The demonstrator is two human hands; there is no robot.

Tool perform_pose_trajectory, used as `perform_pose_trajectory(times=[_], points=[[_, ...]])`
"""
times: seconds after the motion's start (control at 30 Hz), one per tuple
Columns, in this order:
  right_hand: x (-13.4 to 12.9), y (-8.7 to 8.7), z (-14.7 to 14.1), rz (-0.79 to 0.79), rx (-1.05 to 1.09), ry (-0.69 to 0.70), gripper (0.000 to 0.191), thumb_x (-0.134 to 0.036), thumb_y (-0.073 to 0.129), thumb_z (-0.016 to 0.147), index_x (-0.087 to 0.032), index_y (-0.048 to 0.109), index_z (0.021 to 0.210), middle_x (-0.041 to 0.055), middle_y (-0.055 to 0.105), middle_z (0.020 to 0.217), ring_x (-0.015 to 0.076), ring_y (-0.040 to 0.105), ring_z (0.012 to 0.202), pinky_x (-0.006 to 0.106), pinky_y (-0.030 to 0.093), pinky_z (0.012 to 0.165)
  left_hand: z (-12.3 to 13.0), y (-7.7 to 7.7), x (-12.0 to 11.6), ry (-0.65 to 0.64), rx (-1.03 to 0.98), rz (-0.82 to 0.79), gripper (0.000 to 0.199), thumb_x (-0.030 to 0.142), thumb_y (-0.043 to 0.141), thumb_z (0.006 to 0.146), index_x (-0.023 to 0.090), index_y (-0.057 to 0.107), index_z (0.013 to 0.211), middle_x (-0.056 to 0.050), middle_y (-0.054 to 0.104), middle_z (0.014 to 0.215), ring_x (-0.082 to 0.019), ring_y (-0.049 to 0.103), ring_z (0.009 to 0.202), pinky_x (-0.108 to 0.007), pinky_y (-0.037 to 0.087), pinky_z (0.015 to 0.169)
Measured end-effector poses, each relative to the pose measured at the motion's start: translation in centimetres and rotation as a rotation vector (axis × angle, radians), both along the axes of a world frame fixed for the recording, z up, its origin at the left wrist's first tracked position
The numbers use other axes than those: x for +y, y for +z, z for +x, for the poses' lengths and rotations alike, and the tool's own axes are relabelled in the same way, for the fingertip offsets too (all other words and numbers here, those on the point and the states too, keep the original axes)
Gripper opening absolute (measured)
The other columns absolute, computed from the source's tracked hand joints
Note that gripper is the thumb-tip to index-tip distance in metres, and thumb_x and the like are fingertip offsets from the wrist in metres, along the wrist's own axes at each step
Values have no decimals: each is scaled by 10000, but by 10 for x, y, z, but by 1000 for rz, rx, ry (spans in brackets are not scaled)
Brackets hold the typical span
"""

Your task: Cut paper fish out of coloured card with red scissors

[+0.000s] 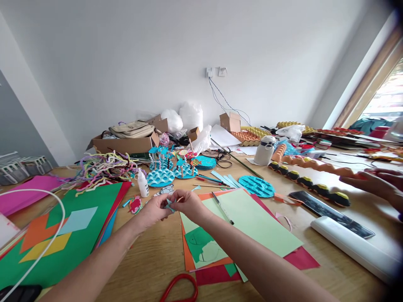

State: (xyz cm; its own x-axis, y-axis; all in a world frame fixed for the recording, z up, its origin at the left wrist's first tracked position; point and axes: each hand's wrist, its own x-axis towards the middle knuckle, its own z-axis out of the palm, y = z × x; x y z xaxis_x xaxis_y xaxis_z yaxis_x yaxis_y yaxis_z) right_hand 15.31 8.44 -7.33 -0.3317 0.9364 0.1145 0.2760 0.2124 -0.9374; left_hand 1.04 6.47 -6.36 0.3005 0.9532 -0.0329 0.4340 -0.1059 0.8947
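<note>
Soft daylight from overexposed window (386, 98) at right

And we're at the table (147, 256): a scrap (170, 205) sits between the left hand (153, 209) and the right hand (190, 204), glue (143, 186) standing behind and to the left. Scissors (182, 276) lie at the near edge. Over to the right, sheets (261, 226), a pen (223, 207) on top; behind them a disc (256, 186), then a jar (263, 152). Far left, a paper pile (85, 239), pipe cleaners (107, 167) behind it, a box (122, 145) behind those. Beyond the hands, models (185, 171); on the back wall (151, 58), sockets (222, 72).
</note>
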Motion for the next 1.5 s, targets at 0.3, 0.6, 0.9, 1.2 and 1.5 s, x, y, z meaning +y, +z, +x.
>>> perform_pose_trajectory(times=[0.3,0.6,0.9,1.2,1.5], points=[[21,-2,2,0,-103,-37,174,-72,658,608,-158,546,710,-88,473,512,64,469,467,162,323,441,8,2,-1,71,-119,-23,364,128,512,657,194,456,1011,24,554,727,-121,506,664,-219,372,555],[71,3,30,45,-376,-67,188,-239,565,843,-120,594,986,42,627,912,149,606,779,306,505,686,9,8,5,85,-153,-8,581,271,438,774,223,252,1322,-102,513,1173,-158,552,985,-255,437,745],[96,-11,43,67,-787,-80,288,-294,514,881,-160,538,1135,80,548,1152,201,570,962,384,493,798,9,-24,-3,-88,237,24,161,87,428,635,175,555,677,8,584,643,-166,536,653,-264,384,597],[86,-1,42,246,-966,-166,307,-294,516,881,-153,520,1154,88,544,1153,203,568,971,403,489,808,11,-31,-15,-170,461,112,162,101,427,695,183,563,664,-57,645,795,-209,561,776,-285,380,672],[16,30,54,273,-1037,269,188,-234,647,720,-204,646,905,23,660,898,198,582,889,251,414,674,5,-35,-17,-152,458,135,162,110,428,684,189,569,682,-30,626,743,-190,550,736,-268,381,642]])
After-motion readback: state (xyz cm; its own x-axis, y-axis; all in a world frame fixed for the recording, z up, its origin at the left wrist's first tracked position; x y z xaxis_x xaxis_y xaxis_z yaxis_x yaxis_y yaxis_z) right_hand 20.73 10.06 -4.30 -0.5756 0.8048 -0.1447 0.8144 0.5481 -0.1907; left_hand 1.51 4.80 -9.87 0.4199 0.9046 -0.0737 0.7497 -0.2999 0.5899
